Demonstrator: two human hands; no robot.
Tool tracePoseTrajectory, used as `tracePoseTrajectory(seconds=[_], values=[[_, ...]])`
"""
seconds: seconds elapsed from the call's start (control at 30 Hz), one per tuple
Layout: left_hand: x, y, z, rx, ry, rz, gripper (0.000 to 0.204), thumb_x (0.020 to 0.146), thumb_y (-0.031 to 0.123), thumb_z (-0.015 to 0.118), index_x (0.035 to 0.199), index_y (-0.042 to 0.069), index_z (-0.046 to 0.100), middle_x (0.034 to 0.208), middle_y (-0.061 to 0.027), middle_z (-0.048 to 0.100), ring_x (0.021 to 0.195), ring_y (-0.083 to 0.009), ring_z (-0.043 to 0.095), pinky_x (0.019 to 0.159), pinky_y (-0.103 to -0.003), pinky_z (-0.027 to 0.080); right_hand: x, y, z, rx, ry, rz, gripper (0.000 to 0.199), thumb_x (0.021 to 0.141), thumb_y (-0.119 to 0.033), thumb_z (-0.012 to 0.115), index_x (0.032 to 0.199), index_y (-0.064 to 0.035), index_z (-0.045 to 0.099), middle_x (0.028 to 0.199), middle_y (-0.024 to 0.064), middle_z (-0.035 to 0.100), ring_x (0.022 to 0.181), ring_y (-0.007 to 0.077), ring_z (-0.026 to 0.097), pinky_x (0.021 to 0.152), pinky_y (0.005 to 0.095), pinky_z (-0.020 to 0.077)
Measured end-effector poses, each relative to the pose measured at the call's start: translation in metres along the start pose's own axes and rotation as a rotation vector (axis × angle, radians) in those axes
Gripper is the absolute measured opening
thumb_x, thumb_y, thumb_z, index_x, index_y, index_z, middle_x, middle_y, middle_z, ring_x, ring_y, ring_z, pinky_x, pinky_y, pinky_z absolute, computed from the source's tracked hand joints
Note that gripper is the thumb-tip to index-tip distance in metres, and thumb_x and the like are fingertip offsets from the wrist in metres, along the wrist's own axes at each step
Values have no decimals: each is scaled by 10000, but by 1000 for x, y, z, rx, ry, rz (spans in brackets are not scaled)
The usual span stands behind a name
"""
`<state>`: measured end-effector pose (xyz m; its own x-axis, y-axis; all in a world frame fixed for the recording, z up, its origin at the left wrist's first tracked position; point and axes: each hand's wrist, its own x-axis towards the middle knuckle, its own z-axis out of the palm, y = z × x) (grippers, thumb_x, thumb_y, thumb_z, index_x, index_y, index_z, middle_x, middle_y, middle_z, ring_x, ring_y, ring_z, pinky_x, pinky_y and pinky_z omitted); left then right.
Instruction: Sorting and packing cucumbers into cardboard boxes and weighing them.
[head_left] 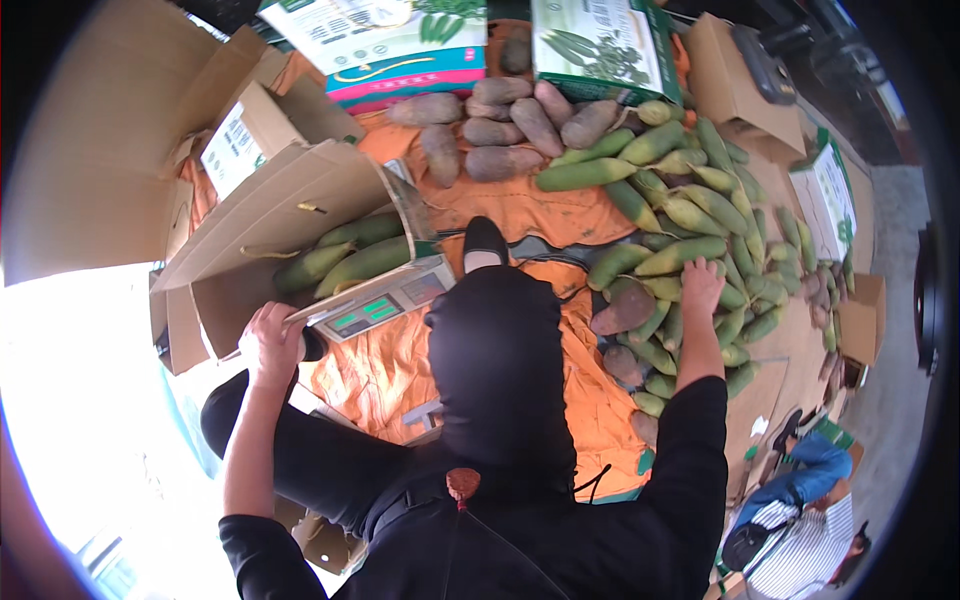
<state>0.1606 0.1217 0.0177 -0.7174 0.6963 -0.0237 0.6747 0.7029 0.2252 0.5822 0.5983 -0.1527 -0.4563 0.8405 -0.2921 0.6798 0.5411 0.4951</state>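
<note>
Right hand (703,287) on the green radish pile (706,208), left hand (270,343) at the open carton's (275,205) edge.
Whether either hand is clamped cannot be told; more green radishes (368,264) lie inside the carton, beside a lit digital scale (385,303).

Orange sheet (500,205): spread across the middle, creased and wrinkled, reaching from near to far.
Brown ground covering (775,385): laid flat to the right of the sheet.
Grey floor (900,235): showing farther right, past the brown covering.
Green radishes (690,212): heaped loosely on the right, overlapping, reaching toward the brown covering.
Reddish-brown roots (492,132): grouped at the far middle on the sheet, several touching; a few more along the heap's near left edge.
Printed boxes (400,45): standing at the far side, just beyond the roots.
Open carton (330,190): set on the left, flaps raised, hidden at its base.
Small brown carton (862,320): placed at the right, near the covering's edge.
</note>
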Motion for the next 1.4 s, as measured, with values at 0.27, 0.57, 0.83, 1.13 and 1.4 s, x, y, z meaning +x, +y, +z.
tracePoseTrajectory(seconds=[0.27,0.57,0.83,1.13,1.4], values=[[0,0,-2,7,5,3,111,715,139,679,780,68,624,763,-81,598,774,-293,597,700,-399,477,-22,21,-41,465,190,297,554,732,-271,735,1230,-143,530,1181,78,537,1074,317,525,831,456,456],[-4,-4,-4,27,9,18,129,710,138,683,795,79,606,786,-71,586,805,-275,592,715,-391,469,-51,52,-126,1613,391,334,418,810,-112,705,1160,64,560,1095,96,605,953,174,560,882,297,427],[-5,-7,-1,14,22,44,153,706,137,693,799,71,592,800,-75,586,827,-278,592,734,-401,469,-100,-4,-326,1983,427,-241,429,863,-252,636,1199,0,547,1066,66,631,970,140,595,829,283,442],[-8,-7,-2,33,11,33,161,716,152,699,803,68,591,821,-81,602,841,-275,596,737,-399,469,-108,-178,-407,2003,-235,-671,396,831,-350,664,1059,-32,606,944,46,645,789,108,600,706,251,456],[-7,-6,-1,57,13,59,170,718,166,705,784,70,581,797,-90,595,821,-294,595,720,-407,479,-90,-258,-391,1656,-553,-622,398,873,-361,589,970,25,576,824,105,600,659,178,627,446,273,444]])
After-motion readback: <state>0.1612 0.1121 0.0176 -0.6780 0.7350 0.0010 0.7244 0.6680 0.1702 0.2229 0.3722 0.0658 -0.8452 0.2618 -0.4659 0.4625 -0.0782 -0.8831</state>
